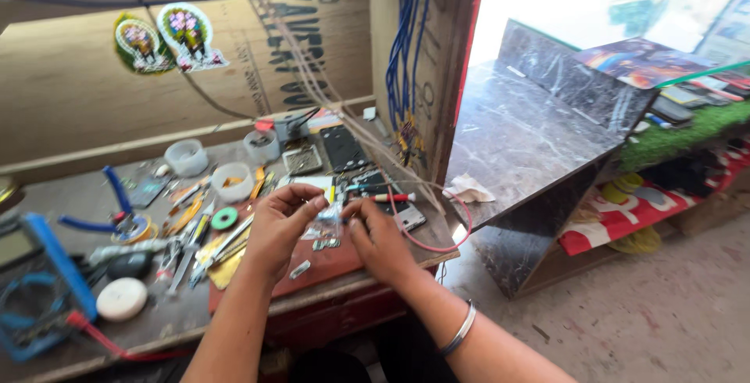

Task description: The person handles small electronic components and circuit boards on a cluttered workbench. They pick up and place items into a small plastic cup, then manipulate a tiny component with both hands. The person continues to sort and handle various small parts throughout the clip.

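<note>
My left hand (281, 223) and my right hand (380, 242) meet over a reddish mat (328, 267) on a cluttered workbench (164, 322). Between their fingertips both pinch a small clear plastic bag (331, 216) with tiny parts in it. A few small metal pieces (325, 244) lie on the mat just below the bag, and one more small metal piece (300, 270) lies nearer me. A metal bangle (460, 328) circles my right wrist.
Pliers with blue handles (109, 203), tweezers and screwdrivers (191, 246), small white tubs (232, 181), a white round puck (121, 298), a blue meter (47, 273) and opened phones (344, 148) crowd the bench. A dark marble counter (531, 141) stands at right, and cables (406, 47) hang down the wooden wall.
</note>
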Demonstrator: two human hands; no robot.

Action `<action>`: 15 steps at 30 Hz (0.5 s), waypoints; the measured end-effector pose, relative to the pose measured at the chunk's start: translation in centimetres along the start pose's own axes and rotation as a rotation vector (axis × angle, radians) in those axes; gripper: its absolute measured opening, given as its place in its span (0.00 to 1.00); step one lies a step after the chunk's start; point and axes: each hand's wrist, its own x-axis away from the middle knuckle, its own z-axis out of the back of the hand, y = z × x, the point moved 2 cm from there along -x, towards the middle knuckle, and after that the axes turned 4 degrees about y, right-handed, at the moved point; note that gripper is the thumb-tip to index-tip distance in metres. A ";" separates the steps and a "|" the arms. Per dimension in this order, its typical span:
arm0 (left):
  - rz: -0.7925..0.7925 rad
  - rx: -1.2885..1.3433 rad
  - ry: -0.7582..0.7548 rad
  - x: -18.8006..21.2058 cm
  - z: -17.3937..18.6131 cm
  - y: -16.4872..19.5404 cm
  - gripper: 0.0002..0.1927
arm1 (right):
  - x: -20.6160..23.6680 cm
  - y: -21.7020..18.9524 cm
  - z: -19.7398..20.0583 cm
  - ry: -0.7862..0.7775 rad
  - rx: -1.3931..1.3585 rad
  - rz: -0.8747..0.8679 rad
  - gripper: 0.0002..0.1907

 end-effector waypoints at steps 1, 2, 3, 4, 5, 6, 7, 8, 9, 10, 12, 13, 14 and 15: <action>0.016 -0.003 0.071 0.5 0.1 -0.1 0.09 | 0.0 0.2 0.3 -0.014 -0.034 -0.063 0.09; 0.031 -0.006 0.146 1.1 0.4 -0.2 0.08 | 0.1 0.4 0.4 -0.032 -0.068 -0.127 0.09; 0.048 0.018 0.178 1.7 0.7 -0.3 0.08 | 0.1 0.6 0.4 -0.023 -0.058 -0.097 0.10; 0.062 0.041 0.212 2.2 1.1 -0.4 0.08 | 0.0 0.8 0.5 -0.014 -0.050 -0.065 0.10; 0.072 0.065 0.243 2.7 1.5 -0.3 0.09 | -0.1 1.1 0.5 -0.004 -0.042 -0.030 0.11; 0.071 0.086 0.243 3.1 1.8 -0.2 0.09 | -0.1 1.4 0.4 -0.007 -0.075 -0.007 0.12; 0.070 0.107 0.242 3.5 1.8 -0.1 0.09 | -0.1 1.7 0.5 -0.009 -0.107 0.016 0.13; 0.070 0.128 0.238 3.9 1.9 0.0 0.09 | 0.0 1.9 0.5 -0.009 -0.139 0.037 0.14; 0.050 0.117 0.251 4.2 2.0 0.3 0.09 | 0.0 2.5 0.6 -0.012 -0.243 -0.012 0.13; 0.029 0.105 0.257 4.2 2.0 0.6 0.09 | -0.1 2.9 0.6 -0.012 -0.344 -0.060 0.12; -0.015 0.083 0.276 3.9 2.2 1.1 0.08 | -0.7 3.5 0.3 -0.019 -0.480 -0.135 0.12; -0.037 0.072 0.292 3.5 2.3 1.4 0.09 | -1.1 3.7 0.1 -0.028 -0.517 -0.163 0.12; -0.058 0.061 0.310 3.2 2.6 1.5 0.09 | -1.5 3.8 -0.2 -0.040 -0.554 -0.193 0.12; -0.121 -0.026 0.309 2.7 2.8 1.6 0.09 | -2.1 3.8 -0.7 -0.084 -0.521 -0.185 0.12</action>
